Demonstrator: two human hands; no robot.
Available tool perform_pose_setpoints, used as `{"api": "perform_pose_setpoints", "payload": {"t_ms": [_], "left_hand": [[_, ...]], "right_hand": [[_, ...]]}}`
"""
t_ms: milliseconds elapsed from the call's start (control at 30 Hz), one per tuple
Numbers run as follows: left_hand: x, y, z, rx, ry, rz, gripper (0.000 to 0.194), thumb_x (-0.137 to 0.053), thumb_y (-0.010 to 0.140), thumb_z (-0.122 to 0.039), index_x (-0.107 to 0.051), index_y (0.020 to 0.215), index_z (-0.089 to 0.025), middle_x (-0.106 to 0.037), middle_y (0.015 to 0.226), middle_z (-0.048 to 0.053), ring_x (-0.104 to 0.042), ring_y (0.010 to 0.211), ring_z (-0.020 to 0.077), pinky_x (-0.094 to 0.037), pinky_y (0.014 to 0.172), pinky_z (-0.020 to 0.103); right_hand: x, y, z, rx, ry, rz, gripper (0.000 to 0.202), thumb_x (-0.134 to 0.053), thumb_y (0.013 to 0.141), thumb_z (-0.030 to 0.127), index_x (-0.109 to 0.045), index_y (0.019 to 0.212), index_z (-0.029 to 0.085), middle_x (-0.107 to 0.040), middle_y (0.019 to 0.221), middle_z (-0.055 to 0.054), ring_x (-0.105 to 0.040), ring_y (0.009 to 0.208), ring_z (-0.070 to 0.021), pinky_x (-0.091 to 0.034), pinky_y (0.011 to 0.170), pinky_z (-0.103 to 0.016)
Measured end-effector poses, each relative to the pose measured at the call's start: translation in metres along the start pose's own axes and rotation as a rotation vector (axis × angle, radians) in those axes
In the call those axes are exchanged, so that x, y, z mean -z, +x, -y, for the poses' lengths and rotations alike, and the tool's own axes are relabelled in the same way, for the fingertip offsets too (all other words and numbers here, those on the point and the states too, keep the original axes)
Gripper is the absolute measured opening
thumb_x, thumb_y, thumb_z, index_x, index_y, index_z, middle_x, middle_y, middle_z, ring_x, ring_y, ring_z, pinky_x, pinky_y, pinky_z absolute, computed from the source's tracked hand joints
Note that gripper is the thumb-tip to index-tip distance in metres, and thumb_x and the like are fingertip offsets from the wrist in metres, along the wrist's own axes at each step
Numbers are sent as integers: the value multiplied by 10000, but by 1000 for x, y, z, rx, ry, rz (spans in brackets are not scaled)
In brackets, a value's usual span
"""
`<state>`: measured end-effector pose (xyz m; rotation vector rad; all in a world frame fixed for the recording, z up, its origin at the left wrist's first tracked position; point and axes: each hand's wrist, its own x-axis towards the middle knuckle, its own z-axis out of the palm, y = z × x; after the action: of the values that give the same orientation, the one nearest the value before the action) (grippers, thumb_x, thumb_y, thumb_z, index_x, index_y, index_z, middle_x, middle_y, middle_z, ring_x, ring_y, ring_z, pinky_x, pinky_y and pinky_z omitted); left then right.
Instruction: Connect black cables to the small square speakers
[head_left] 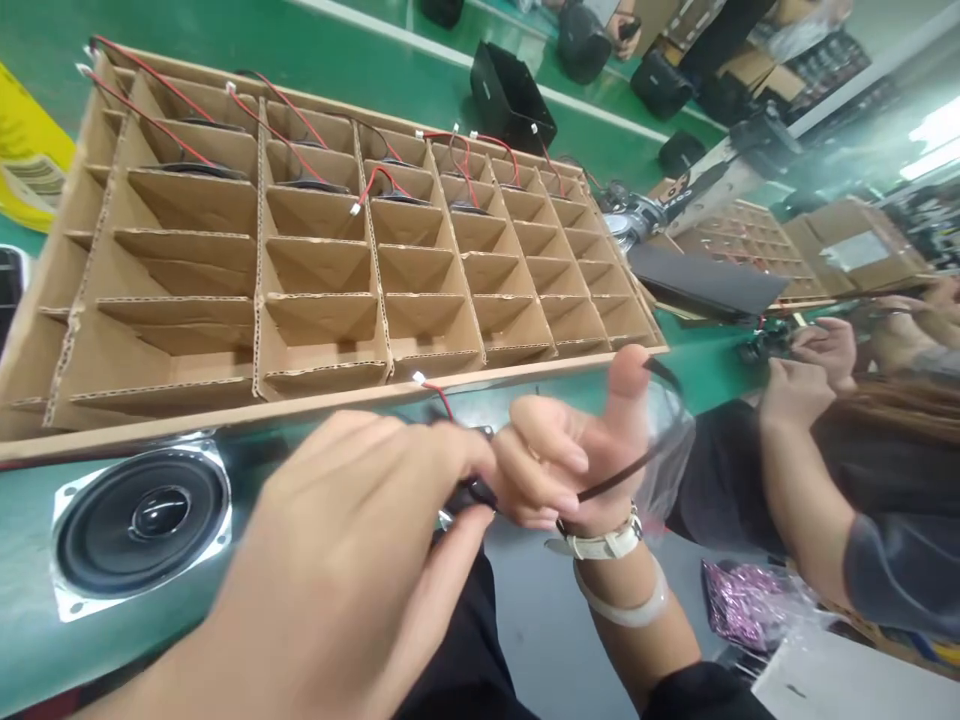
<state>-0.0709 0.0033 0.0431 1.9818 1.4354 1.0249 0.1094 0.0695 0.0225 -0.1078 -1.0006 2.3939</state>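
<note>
Worked just off the near edge of the green worktop point(30, 560), both hands raised above the lap. Closed the left hand point(337, 560) tight, fingers point(450, 470) pinched on the small dark end of a black wire point(637, 465). Curled the right hand point(577, 450) about the same wire, thumb upright, with the wire bowed in a loop past the thumb tip and back across the palm. Carried a thin red lead with a white plug point(420, 379) just above the two hands, near the pinch.

Lay face up on the worktop to the left, apart from both hands: one square-framed loudspeaker point(142, 520), no lead visible on it. Stood just beyond it a cardboard divider tray point(315, 300). Loaded only along the far rows, with dark speaker rims and red-and-black leads point(300, 115) showing there; left bare in the near and middle rows, by far the greater part.

Busy at the right, a co-worker's hands point(817, 350) on a small dark part. Lay low on the right a clear bag of pink bits point(742, 600).
</note>
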Motion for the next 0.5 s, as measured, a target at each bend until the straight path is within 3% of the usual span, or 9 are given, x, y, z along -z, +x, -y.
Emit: {"api": "perform_pose_setpoints", "payload": {"t_ms": [100,167,267,300,367,433,500], "left_hand": [[-14,14,1,42,-144,91,283,-590,733,-90,-504,934,-269,-647,725,-103,-631,616,102,-488,538,204],[-17,16,2,125,-245,42,260,-584,742,-77,-499,901,-264,-632,686,-117,-613,576,67,-474,516,158],[-15,11,6,209,-282,-170,193,-646,768,-123,-551,857,-265,-661,761,-105,-628,637,66,-487,582,157],[-15,8,7,218,-292,-230,191,-665,770,-129,-564,853,-267,-668,792,-99,-642,676,77,-494,612,168],[-15,3,10,198,-341,-279,209,-680,778,-121,-581,880,-275,-674,844,-91,-668,765,100,-511,682,184],[-18,-1,13,164,-388,-273,219,-674,788,-110,-589,905,-274,-678,881,-85,-677,819,110,-523,721,187],[-23,-3,16,137,-388,-251,234,-666,795,-95,-597,930,-273,-683,887,-89,-677,811,94,-524,738,170]], "right_hand": [[0,4,-3,138,71,148,760,16,812,814,-323,642,155,-337,505,-15,-350,485,-96,-307,443,-182],[1,3,0,214,6,168,764,8,819,809,-335,645,149,-344,512,-19,-378,517,-105,-339,494,-194],[-1,-8,12,256,-411,-72,763,-166,840,807,-472,685,125,-511,720,-63,-524,786,-153,-449,780,-274],[-4,-13,16,250,-564,-166,766,-199,847,795,-561,759,126,-565,890,-88,-541,939,-193,-438,911,-335],[-12,-23,22,148,-767,-297,775,-219,870,765,-659,1013,143,-509,1240,-109,-471,1195,-258,-334,1096,-428],[-21,-29,25,-19,-841,-319,722,-296,898,710,-630,1180,136,-454,1342,-109,-432,1274,-249,-306,1138,-400],[-27,-30,25,-103,-863,-306,633,-380,924,623,-636,1166,98,-536,1245,-113,-510,1182,-191,-388,1056,-304]]}}
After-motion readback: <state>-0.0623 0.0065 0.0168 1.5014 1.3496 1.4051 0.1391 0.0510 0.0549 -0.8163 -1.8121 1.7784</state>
